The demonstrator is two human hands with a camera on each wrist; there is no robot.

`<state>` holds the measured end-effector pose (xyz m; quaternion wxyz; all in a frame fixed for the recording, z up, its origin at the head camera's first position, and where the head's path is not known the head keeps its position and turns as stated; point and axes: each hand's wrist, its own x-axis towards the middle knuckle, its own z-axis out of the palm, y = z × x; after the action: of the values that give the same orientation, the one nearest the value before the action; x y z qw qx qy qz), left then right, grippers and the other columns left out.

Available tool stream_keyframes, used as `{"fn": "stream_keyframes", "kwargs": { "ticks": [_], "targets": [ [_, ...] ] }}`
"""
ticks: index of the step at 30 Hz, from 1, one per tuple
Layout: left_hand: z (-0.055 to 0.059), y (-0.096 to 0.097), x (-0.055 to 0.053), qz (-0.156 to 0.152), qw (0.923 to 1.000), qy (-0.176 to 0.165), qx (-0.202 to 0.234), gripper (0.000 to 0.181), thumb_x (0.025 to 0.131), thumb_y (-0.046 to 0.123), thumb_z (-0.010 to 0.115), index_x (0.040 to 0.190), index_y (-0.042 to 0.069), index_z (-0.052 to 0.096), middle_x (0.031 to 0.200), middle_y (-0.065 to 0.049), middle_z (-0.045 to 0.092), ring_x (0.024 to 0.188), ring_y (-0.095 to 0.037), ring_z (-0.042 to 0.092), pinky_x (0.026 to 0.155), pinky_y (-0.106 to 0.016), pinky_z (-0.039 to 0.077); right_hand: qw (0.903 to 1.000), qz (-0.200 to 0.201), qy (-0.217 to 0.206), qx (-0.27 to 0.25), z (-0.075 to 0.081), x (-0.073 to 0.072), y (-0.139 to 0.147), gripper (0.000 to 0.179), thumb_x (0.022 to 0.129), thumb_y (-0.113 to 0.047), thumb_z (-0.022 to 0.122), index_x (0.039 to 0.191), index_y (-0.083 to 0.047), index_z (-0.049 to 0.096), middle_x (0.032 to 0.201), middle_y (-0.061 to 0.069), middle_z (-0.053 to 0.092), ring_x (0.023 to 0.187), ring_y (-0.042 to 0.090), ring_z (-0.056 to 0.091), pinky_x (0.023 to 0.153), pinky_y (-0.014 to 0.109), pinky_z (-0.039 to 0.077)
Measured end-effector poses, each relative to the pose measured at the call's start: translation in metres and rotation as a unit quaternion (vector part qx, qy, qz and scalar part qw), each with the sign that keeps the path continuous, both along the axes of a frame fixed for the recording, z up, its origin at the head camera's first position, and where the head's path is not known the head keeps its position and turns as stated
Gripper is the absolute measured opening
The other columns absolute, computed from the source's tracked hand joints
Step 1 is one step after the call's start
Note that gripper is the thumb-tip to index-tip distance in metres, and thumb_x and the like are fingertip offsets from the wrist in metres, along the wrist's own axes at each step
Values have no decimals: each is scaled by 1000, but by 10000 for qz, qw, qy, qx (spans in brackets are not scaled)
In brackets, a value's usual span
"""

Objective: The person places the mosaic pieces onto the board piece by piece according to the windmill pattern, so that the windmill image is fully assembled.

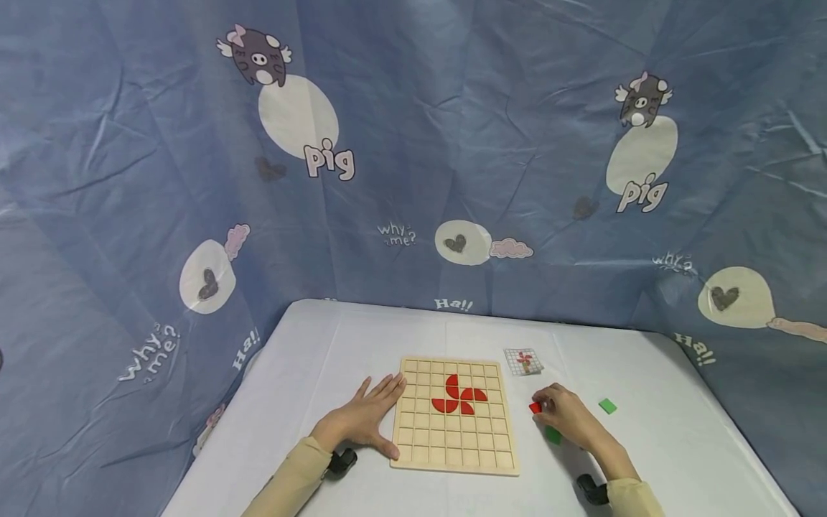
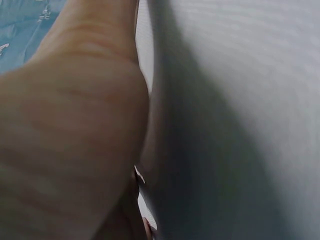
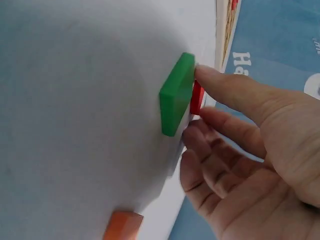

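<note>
A square wooden grid board [image 1: 452, 452] lies on the white table. Several red curved-edge pieces [image 1: 446, 406] sit in its cells, arranged like a pinwheel. My left hand [image 1: 362, 420] rests with spread fingers along the board's left edge; in the left wrist view the hand [image 2: 75, 135] fills much of the picture. To the right of the board, my right hand [image 1: 568, 418] pinches a small red piece [image 3: 197, 97] between thumb and index finger. A green tile [image 3: 176, 97] is right beside that piece and partly covers it in the right wrist view.
A small picture card [image 1: 522, 362] with a red pinwheel lies beyond the board's right corner. Another green tile [image 1: 607, 406] is right of my right hand. An orange piece [image 3: 122, 226] shows low in the right wrist view. Behind the table hangs a blue printed curtain [image 1: 413, 179].
</note>
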<state>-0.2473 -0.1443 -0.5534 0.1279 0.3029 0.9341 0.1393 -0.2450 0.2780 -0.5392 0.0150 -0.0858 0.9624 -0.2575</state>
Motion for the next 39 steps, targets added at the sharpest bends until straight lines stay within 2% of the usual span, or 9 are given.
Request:
{"fn": "stream_keyframes", "kwargs": {
  "ticks": [5,15,29,34,39],
  "targets": [
    [1,-1,1,23,10000,-6,-6,133,59,74,71,156,9,8,164,-8,4,151,-29,4,120,-58,0,9999,39,150,72,-2,-1,-1,20,76,-12,80,93,-8,70,88,-2,60,77,8,52,64,24,48],
    [1,-1,2,-11,10000,19,48,133,60,73,72,156,8,8,164,-9,4,151,-29,4,120,-59,0,9985,-125,533,-64,-4,0,-16,22,75,-17,82,87,-7,67,78,-2,57,67,7,47,55,20,41],
    [1,-1,1,-29,10000,81,-16,133,59,73,72,156,8,8,164,-9,4,151,-29,5,120,-59,1,9947,553,780,-367,5,23,-85,22,77,-20,81,88,-12,64,87,-6,56,74,5,50,61,18,48],
    [2,-1,2,-63,9999,108,3,133,59,72,73,155,6,9,163,-12,6,151,-31,6,119,-61,3,9917,916,846,-319,5,27,-104,22,78,-21,80,88,-10,64,86,-5,55,71,5,48,57,17,45],
    [3,-1,2,-54,9999,102,-37,132,60,71,74,156,6,9,164,-11,6,151,-31,7,119,-60,3,9905,1083,810,-255,2,28,-115,22,79,-20,79,88,-8,64,84,-5,53,69,4,43,55,17,41]
  ]
}}
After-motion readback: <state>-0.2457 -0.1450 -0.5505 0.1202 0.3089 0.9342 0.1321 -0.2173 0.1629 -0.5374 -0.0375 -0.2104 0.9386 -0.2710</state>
